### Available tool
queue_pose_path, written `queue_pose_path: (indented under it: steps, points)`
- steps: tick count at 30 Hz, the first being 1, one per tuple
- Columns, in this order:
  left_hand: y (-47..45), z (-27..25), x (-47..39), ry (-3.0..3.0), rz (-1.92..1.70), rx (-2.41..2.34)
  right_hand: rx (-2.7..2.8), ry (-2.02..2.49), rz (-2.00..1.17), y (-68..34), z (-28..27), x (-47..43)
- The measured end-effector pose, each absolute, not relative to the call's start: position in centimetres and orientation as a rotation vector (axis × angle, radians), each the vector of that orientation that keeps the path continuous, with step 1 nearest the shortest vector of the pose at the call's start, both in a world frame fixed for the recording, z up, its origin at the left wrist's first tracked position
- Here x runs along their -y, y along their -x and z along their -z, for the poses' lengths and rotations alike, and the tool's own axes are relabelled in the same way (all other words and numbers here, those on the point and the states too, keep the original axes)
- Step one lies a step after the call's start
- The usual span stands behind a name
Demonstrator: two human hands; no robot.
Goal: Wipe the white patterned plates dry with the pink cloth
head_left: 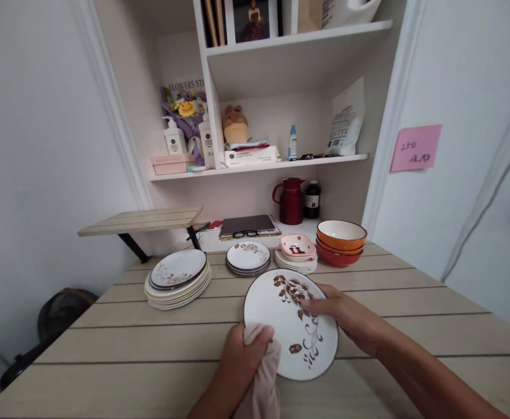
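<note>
A white plate [276,297] with a brown flower pattern and a dark rim is held tilted above the table, face toward me. My right hand [342,314] grips its right edge, thumb on the face and fingers behind. At the lower left edge, my left hand [246,355] is closed on a pinkish cloth [261,384] and pinches the plate's rim through it. Beyond the plate stands a short stack of similar small plates [248,256]. Farther left, a larger stack of plates [179,279] has a flower-patterned one on top.
Behind to the right are a strawberry-patterned dish [297,247] on small plates and stacked orange and red bowls [341,241]. A red jug [290,201], a dark bottle [311,199] and a laptop [247,225] with glasses sit at the back. A raised wooden stand [141,221] is at left.
</note>
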State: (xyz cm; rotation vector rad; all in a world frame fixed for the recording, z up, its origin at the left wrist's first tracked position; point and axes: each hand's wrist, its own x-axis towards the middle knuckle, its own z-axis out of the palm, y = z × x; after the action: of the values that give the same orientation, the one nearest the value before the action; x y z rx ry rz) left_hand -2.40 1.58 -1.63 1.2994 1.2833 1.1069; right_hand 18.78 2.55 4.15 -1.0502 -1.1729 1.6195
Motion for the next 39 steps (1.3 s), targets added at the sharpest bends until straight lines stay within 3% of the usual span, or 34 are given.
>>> queue_pose_path:
  steps: [6,21,30,39]
  points:
    - [2.6,1.8,-1.8,-1.300,-1.051,-1.255,1.120,1.123,-1.611,-18.6,-3.8,-2.6]
    - [2.4,1.0,-2.8,-0.875,-1.304,-1.174,0.788,0.620,-1.596,-12.2,-1.1,-0.8]
    - [2.2,1.0,-1.5,-1.218,-1.115,-1.310,0.744,0.914,-1.467,-14.7,-0.5,-3.1]
    - [2.7,0.8,-0.9,-1.253,-0.985,-1.326,1.078,0.949,-1.585,-18.3,-3.0,-3.3]
